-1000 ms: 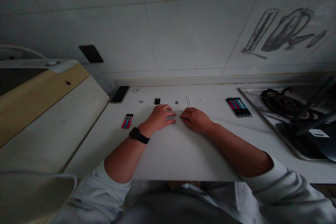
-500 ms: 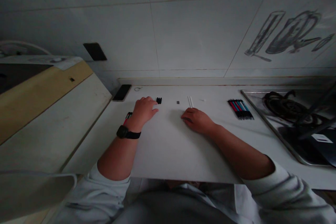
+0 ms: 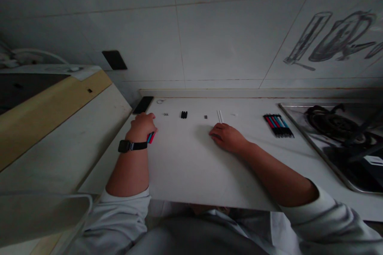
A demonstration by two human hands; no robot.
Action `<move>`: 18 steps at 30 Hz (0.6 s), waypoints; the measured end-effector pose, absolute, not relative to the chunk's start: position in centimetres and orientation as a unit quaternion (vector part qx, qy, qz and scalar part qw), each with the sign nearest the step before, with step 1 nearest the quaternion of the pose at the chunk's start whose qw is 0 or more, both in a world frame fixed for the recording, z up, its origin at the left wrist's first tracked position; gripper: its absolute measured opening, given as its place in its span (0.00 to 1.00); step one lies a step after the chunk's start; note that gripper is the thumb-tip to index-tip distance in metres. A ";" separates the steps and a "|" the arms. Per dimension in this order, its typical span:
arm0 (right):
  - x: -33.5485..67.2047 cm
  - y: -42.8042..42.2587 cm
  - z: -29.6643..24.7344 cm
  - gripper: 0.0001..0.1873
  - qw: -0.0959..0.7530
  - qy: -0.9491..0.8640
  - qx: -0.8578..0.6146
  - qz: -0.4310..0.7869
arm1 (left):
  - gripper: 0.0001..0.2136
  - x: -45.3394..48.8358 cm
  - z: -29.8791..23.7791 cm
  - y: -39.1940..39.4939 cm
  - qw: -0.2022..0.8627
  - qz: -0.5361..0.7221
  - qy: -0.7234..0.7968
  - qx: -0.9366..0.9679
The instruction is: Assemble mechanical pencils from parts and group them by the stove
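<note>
My left hand [image 3: 141, 124], with a black watch on its wrist, is over several red and blue pen barrels [image 3: 152, 137] at the left of the white counter. Its thumb and forefinger are apart, while the other fingers are mostly hidden. My right hand [image 3: 226, 136] rests on the counter with curled fingers; whatever may be inside them is hidden. Just beyond it lie thin white sticks [image 3: 220, 116], like pen refills. Along the same row are small springs [image 3: 166, 114], black grips [image 3: 184, 114], tiny dark pieces [image 3: 206, 116] and a small clear piece [image 3: 234, 114].
Several assembled-looking pens [image 3: 278, 126] lie side by side at the right, near a gas stove [image 3: 335, 143]. A phone [image 3: 143, 104] and a thin ring [image 3: 160, 101] are at the back left. A white cabinet-like box [image 3: 98, 107] borders the counter's left side.
My left hand has moved left from beside the black grips to the coloured barrels, uncovering the springs. My right hand keeps its place. The view has shifted slightly.
</note>
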State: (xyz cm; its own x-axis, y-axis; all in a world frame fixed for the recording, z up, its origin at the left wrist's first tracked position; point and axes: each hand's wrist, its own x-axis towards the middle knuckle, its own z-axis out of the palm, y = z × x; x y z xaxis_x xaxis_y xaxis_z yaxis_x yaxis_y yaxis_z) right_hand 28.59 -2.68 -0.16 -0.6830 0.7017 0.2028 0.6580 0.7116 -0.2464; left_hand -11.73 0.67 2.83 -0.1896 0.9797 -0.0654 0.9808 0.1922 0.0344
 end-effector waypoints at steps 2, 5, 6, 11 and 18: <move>28.6 -2.7 0.0 0.14 0.141 -0.914 -0.372 0.076 | 0.33 -10.9 3.2 0.6 0.033 -0.027 0.765 0.643; 28.5 -2.8 0.1 0.14 0.139 -0.915 -0.371 0.078 | 0.32 -10.6 3.6 0.5 0.020 -0.019 0.759 0.651; 28.5 -2.8 0.1 0.14 0.138 -0.915 -0.371 0.079 | 0.32 -10.7 3.7 0.4 0.012 -0.022 0.766 0.643; 28.5 -2.7 0.1 0.15 0.130 -0.914 -0.375 0.081 | 0.33 -11.0 3.5 0.3 0.013 -0.057 0.792 0.608; 28.6 -2.7 0.0 0.14 0.133 -0.914 -0.374 0.083 | 0.27 -9.9 4.3 0.1 0.027 -0.031 0.786 0.617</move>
State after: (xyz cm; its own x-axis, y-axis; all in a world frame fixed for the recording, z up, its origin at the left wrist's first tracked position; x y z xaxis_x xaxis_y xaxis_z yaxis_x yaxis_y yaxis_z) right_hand 28.56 -2.73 0.02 -0.6853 0.7055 0.1805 0.6617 0.7068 -0.2501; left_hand -9.90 0.14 4.25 -0.2376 0.9680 -0.0809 0.9714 0.2371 -0.0158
